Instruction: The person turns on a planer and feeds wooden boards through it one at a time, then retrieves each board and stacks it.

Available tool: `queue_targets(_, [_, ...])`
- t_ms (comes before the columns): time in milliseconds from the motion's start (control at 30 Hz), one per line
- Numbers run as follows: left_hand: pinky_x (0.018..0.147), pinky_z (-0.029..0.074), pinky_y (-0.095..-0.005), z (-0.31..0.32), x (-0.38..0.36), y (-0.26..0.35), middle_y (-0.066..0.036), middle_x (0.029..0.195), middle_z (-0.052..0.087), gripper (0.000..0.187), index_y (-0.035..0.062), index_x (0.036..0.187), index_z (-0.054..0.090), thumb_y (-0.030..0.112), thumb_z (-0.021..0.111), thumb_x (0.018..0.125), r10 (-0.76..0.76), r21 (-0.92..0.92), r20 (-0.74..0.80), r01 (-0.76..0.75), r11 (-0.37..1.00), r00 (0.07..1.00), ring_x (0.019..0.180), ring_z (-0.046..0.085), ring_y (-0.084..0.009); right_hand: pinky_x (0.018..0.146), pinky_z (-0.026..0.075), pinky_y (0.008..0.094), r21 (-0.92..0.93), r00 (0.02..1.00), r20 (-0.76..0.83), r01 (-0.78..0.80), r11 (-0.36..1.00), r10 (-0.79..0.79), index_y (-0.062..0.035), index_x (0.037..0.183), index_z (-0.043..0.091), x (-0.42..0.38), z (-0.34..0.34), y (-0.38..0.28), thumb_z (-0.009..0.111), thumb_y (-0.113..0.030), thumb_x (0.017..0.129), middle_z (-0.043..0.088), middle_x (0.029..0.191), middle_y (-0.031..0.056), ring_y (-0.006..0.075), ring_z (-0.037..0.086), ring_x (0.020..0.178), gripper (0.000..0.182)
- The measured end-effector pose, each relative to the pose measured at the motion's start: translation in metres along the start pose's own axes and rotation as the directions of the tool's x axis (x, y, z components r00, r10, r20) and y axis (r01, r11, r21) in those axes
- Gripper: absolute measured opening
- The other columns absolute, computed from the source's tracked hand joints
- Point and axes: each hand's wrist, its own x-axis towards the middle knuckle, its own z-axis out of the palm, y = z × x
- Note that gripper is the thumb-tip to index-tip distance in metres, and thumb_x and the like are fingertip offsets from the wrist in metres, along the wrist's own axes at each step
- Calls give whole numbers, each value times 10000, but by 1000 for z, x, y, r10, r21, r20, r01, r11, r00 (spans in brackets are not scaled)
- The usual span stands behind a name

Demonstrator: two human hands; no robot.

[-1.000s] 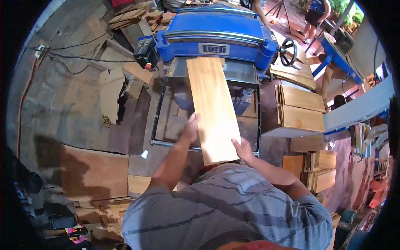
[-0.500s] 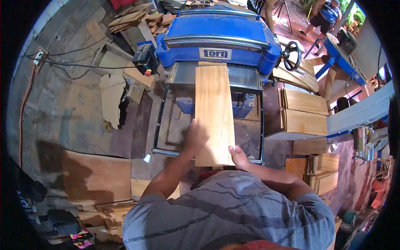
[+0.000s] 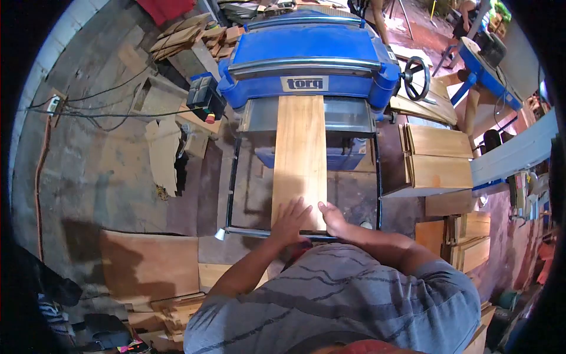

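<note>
A long pale wooden board (image 3: pixel 299 153) lies lengthwise in front of me, its far end at the mouth of a blue thickness planer (image 3: pixel 303 50) labelled "torq". My left hand (image 3: pixel 289 221) rests flat on the near left part of the board, fingers spread. At the near right corner, my right hand (image 3: pixel 335 220) grips the board's edge, thumb on top and the other fingers hidden below. Beneath the board is the planer's metal bed (image 3: pixel 351 115), with a dark frame (image 3: pixel 378 177) reaching toward me.
Stacked boards (image 3: pixel 439 171) stand right of the planer, near its handwheel (image 3: pixel 416 78). A switch box (image 3: pixel 206 97) with a red button and cables sits at left. A brown panel (image 3: pixel 150 262) lies lower left. Another person (image 3: pixel 466 17) is partly visible at the back right.
The board has moved forward, its far end now meeting the planer opening. My left hand went from blurred at the board's left side to flat on top. My right hand still grips the corner.
</note>
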Motion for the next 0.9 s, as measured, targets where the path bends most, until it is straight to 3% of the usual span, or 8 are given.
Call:
queue_targets(133, [1143,141,-620,-6,25,-18,-189,1575,214,1086,209,1515,294,490,834,616,69,35,-44,-68,997,997,1462,168,-394,1048,329,351,-75,995,-96,-18,997,11,3,1279,509,2,6,-13,512,-262,1020,574,1250,103,193,460,1192,371])
queue_targets(433, [1140,129,-639,-36,57,-22,-201,1589,166,1157,205,1528,256,369,888,572,73,38,84,-76,996,994,1473,126,-404,1111,253,388,-35,1000,-11,0,999,-1,19,1326,474,33,-1,-18,458,-317,1034,511,1363,148,220,380,1310,445])
queue_targets(500, [1138,125,-646,-38,65,-23,-203,1593,150,1180,206,1531,247,340,900,558,79,35,88,-82,996,993,1473,120,-406,1109,264,393,-127,989,-147,3,992,-22,4,1332,473,37,4,-23,462,-314,1032,507,1374,156,233,387,1321,437])
queue_targets(633, [1127,137,-665,-41,77,-27,-209,1598,122,1229,207,1540,212,326,913,538,69,78,119,-78,994,991,1475,102,-415,1108,270,397,-59,999,-49,-14,998,11,-5,1344,467,42,4,-38,459,-310,1033,501,1380,156,235,397,1313,436])
queue_targets(733, [1118,158,-674,-41,87,-31,-205,1601,113,1257,209,1543,195,335,918,523,66,97,134,-80,992,989,1476,94,-414,1053,353,395,-12,999,-14,-41,999,41,-5,1333,472,59,-6,-39,461,-307,1032,549,1319,138,235,487,1225,426])
queue_targets(800, [1113,168,-679,-40,94,-37,-202,1602,110,1269,210,1543,191,346,920,513,66,112,140,-82,990,988,1478,90,-410,958,446,375,-77,994,105,-17,997,25,-11,1312,495,69,-15,-44,461,-305,1032,617,1206,113,218,567,1106,406])
queue_targets(833, [1118,153,-676,-39,97,-41,-204,1604,85,1281,219,1548,168,365,917,519,69,119,144,-87,989,987,1479,73,-413,828,513,348,-267,996,86,51,962,-29,-7,1227,544,56,-10,-63,472,-318,1025,664,1057,89,198,627,941,378])
queue_targets(900, [1124,138,-673,-39,103,-45,-206,1606,60,1293,229,1552,145,384,913,524,80,128,148,-100,987,986,1480,57,-416,806,517,355,-390,995,88,75,918,-43,-7,1179,561,47,-20,-87,477,-329,1022,666,1012,86,195,631,901,368])
